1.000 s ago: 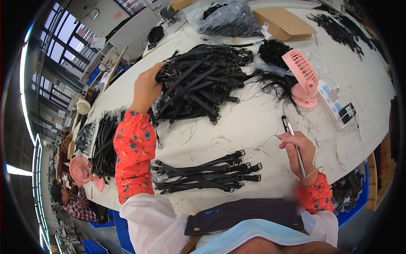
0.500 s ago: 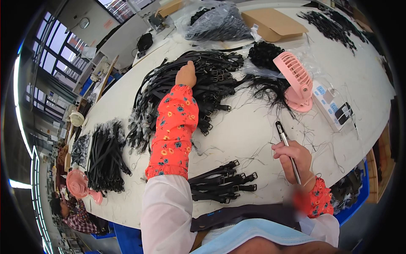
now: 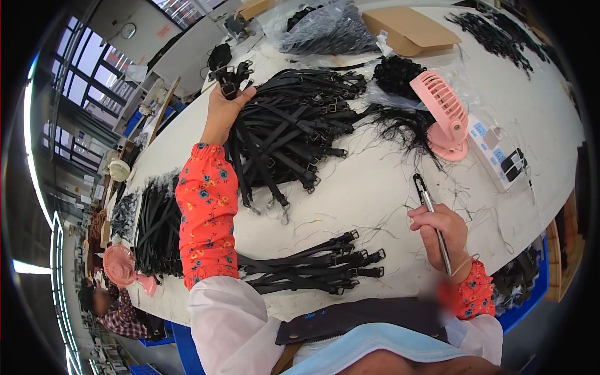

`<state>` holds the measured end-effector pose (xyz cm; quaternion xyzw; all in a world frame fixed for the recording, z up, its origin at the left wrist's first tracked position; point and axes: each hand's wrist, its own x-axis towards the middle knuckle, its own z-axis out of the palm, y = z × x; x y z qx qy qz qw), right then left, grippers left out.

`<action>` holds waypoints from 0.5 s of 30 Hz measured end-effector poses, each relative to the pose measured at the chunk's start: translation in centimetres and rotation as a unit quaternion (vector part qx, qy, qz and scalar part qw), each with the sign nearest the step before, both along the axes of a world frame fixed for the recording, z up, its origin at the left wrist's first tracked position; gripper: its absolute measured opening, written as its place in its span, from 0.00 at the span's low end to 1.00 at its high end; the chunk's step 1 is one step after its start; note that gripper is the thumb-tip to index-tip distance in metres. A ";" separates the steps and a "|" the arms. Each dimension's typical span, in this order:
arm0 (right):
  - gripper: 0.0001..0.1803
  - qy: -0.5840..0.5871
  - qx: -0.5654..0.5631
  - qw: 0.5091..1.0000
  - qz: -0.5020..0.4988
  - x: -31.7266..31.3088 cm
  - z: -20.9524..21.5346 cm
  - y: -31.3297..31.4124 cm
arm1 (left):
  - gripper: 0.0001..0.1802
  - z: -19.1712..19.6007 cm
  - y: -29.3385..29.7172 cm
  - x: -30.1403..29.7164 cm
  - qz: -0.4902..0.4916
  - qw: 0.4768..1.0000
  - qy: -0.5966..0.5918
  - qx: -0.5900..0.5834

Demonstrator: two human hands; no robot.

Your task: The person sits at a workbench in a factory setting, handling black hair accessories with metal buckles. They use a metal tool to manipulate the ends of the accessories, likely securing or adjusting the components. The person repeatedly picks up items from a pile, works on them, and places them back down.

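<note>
My left hand [image 3: 221,114], raised over the left end of a big pile of black buckled straps [image 3: 294,119], is closed around a bunch of straps [image 3: 231,80]. Their metal buckles stick up above my fingers; where their lower lengths run is hard to tell from the pile. Lower right, my right hand [image 3: 442,236] is wrapped round a slim silver-and-black pen-like tool [image 3: 427,199], its dark end pointing away from me. A smaller group of buckled straps [image 3: 312,265] lies near the table's front edge, partly behind my left sleeve.
A pink fan [image 3: 442,115] stands beside a white power strip [image 3: 494,150]. Behind are a cardboard box [image 3: 409,31] and a plastic bag of black pieces [image 3: 328,31]. More straps [image 3: 156,228] and another pink fan [image 3: 122,265] sit left. Loose threads litter the white table [image 3: 375,187].
My left hand has moved left from the middle of the pile and now lifts a bunch of straps with buckles upward. My right hand keeps the tool in nearly the same place.
</note>
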<state>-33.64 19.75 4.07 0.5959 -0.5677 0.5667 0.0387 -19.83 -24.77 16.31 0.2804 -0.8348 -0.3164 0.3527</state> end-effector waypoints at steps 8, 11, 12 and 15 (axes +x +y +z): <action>0.09 -0.001 -0.009 1.000 -0.007 0.1 -0.2 -0.1 | 0.18 -4.7 4.9 -0.7 -0.143 0.905 -0.272 -0.295; 0.09 0.003 -0.010 1.000 -0.014 0.1 -0.2 -0.1 | 0.25 -9.3 5.6 -1.5 -0.188 0.878 -0.298 -0.324; 0.07 0.002 -0.007 1.000 -0.013 0.1 -0.3 -0.1 | 0.26 -9.8 6.4 -1.8 -0.151 0.881 -0.313 -0.320; 0.05 0.000 -0.001 1.000 -0.010 0.1 -0.3 0.0 | 0.26 -10.6 7.8 -2.7 -0.068 0.875 -0.351 -0.327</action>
